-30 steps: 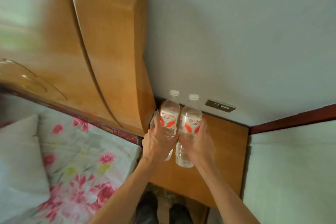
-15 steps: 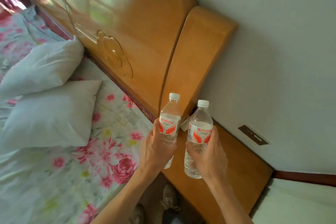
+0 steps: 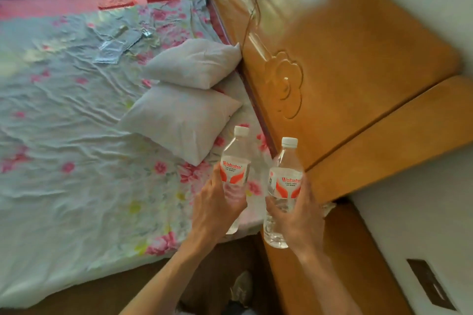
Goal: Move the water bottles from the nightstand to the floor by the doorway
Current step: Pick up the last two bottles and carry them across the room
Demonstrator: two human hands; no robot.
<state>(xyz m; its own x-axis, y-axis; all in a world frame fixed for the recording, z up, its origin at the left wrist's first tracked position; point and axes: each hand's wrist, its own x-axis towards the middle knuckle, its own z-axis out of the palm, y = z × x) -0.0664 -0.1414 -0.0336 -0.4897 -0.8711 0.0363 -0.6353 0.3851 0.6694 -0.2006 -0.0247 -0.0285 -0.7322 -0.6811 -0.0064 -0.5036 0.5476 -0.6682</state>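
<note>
I hold two clear plastic water bottles with white caps and red-and-white labels, both upright in the air. My left hand (image 3: pixel 217 208) grips the left bottle (image 3: pixel 235 163) around its lower half, over the bed's corner. My right hand (image 3: pixel 298 217) grips the right bottle (image 3: pixel 284 176) around its middle, over the near end of the wooden nightstand (image 3: pixel 340 263). The bottles are a little apart and do not touch. The doorway is out of view.
A bed (image 3: pixel 76 161) with a floral sheet and two white pillows (image 3: pixel 184 117) fills the left. A glossy wooden headboard (image 3: pixel 345 64) runs along the right beside a white wall with a dark wall plate (image 3: pixel 430 284). My shoe (image 3: pixel 242 286) stands on the brown floor below.
The view has swung left from the nightstand and wall towards the bed and window. Both bottles have come off the nightstand with my hands and have drawn slightly apart.
</note>
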